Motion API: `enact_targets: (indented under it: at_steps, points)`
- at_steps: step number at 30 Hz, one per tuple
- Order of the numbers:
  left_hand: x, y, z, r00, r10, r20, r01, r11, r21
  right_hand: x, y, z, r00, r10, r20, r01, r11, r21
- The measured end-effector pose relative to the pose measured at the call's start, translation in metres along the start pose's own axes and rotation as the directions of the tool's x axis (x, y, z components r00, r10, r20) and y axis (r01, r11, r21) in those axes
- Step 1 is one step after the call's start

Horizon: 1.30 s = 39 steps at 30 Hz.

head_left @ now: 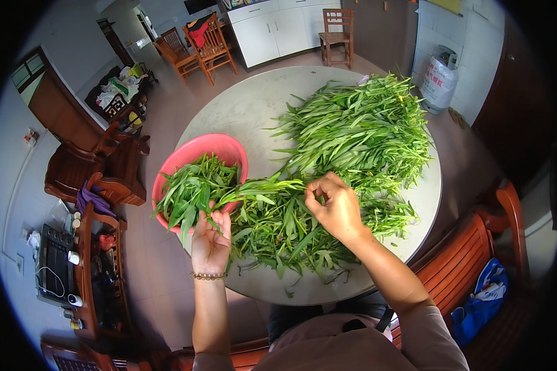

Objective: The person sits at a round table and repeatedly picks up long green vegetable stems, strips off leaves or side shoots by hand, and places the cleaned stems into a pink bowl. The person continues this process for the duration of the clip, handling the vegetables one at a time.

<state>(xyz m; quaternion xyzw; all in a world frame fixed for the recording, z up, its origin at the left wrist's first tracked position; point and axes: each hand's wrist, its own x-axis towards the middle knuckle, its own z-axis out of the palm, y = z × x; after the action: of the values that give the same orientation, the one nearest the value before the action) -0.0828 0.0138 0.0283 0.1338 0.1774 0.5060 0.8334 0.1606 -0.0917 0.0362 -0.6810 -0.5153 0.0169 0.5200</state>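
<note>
My left hand (212, 243), palm up with a beaded bracelet on the wrist, has its fingers closed on leafy stems of water spinach (199, 211) at the edge of a pink plastic basket (223, 146). Cut or broken leafy greens fill much of that basket. A bunch of pale stems (269, 186) stretches from there to my right hand (335, 206), whose thumb and index finger pinch at the stem ends. Beneath both hands spreads a loose heap of greens (278, 236). A larger pile of long-leaved stalks (357, 125) lies beyond my right hand.
The round pale table (241, 109) carries everything. A slatted wooden bench (459, 252) with a blue bag (482, 297) stands at right. A gas cylinder (440, 79) stands by the far right wall; a wooden cabinet (86, 278) is at left. Wooden chairs (211, 44) stand farther back.
</note>
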Motion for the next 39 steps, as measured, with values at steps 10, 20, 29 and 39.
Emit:
enact_targets:
  at_steps: [10, 20, 29, 39]
  points:
    - [-0.003, -0.003, 0.005, 0.999, -0.008, -0.04, 0.009, 1.0, 0.019, -0.003, 0.002, 0.004, 0.987, -0.152, -0.053, 0.146, 0.984, -0.103]
    - [0.002, 0.022, -0.001, 0.998, 0.062, 0.019, -0.061, 0.997, -0.042, -0.002, 0.039, -0.023, 0.908, 0.409, 0.091, -0.329, 0.56, 0.76]
    - [0.003, 0.032, -0.007, 1.0, 0.02, 0.008, -0.018, 0.98, -0.196, -0.012, 0.041, -0.036, 0.953, 0.297, 0.057, -0.288, 0.835, 0.469]
    - [-0.004, 0.015, 0.006, 0.997, -0.064, 0.045, 0.07, 0.986, -0.152, 0.015, -0.014, -0.069, 0.926, 0.04, 0.376, -0.271, 0.762, 0.588]
